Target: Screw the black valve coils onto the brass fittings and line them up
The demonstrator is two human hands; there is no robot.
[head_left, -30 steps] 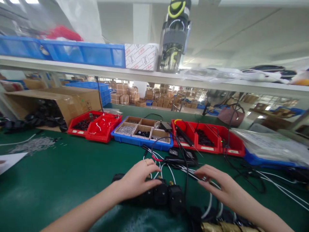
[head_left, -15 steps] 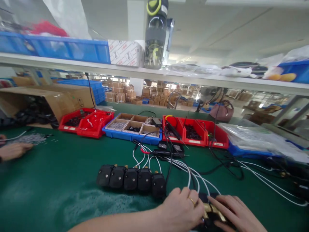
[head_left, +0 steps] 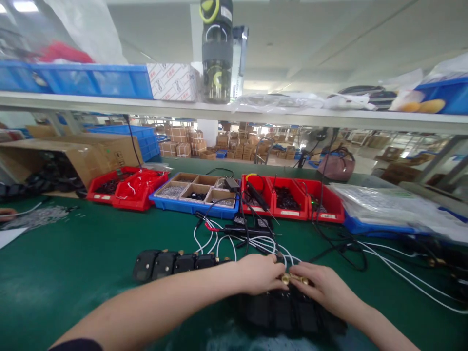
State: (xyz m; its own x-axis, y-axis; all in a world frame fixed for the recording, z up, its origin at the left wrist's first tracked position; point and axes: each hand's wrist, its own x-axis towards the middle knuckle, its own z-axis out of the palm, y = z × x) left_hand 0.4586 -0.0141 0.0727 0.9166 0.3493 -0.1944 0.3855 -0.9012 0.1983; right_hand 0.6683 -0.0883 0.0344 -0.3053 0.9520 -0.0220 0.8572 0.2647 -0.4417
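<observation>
My left hand (head_left: 260, 274) is closed on a brass fitting (head_left: 285, 279) at the end of a black housing, its fingers partly hidden. From the other side, my right hand (head_left: 319, 282) pinches a neighbouring brass fitting (head_left: 303, 280) between thumb and fingers. Several black housings (head_left: 280, 312) lie in a row on the green table just below both hands, blurred. White cables (head_left: 261, 242) run from behind the hands toward the back. Left of my forearm, a second row of black housings (head_left: 164, 263) with brass ends stands on the table, partly covered by the arm.
Behind the hands lie a black pen-like tool (head_left: 243, 231) and dark cords. Red bins (head_left: 290, 213) and a blue divided tray (head_left: 197, 209) of small parts line the back. A shelf (head_left: 256, 111) crosses above. At the far left, another person's hand (head_left: 7, 212) is near loose parts.
Both hands have moved up and away from the table's front edge, bringing the brass fittings and black housings into clearer view. The other person's hand has drawn back leftward; a white sheet appears there.
</observation>
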